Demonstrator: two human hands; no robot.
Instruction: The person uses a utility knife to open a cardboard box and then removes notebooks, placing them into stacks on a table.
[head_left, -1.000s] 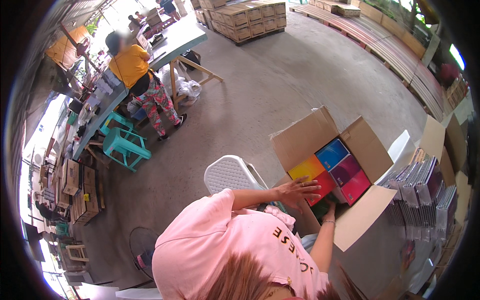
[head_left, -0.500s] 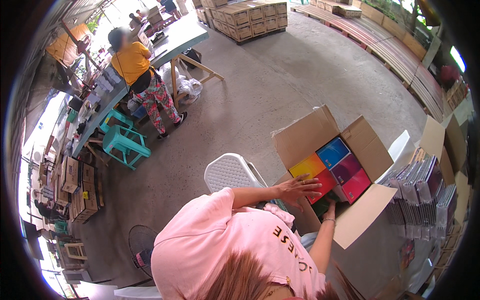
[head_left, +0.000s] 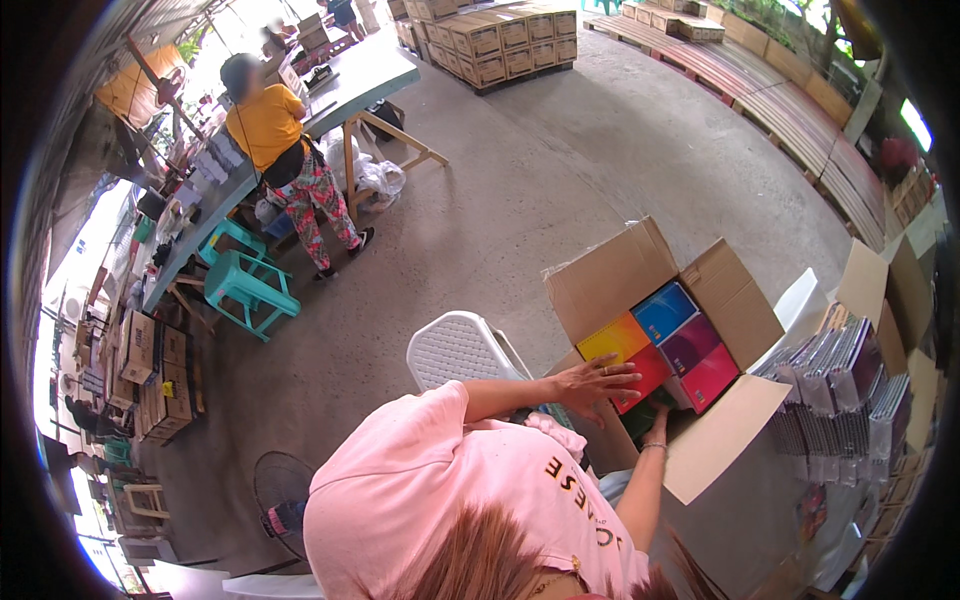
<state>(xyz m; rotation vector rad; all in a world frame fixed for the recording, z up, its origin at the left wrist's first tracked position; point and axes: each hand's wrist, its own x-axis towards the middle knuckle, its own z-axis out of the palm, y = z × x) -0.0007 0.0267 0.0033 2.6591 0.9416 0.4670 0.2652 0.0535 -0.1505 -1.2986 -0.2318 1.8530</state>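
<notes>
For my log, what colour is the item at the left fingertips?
The item is red; head view shows it best.

Fingertips of the right hand (head_left: 655,432) were lost in shadow at the near corner of the carton (head_left: 612,275); grip on the dark green item (head_left: 637,415) there could not be determined. Left hand (head_left: 597,388) masked part of the red cover (head_left: 653,367) and the carton's left edge. Pink shirt (head_left: 420,480) hid the right side of the fan (head_left: 285,490). Hair (head_left: 490,550) was cut off by the lower picture edge. Co-worker's (head_left: 268,130) face was blurred. Print on the covers was too small to read.
</notes>
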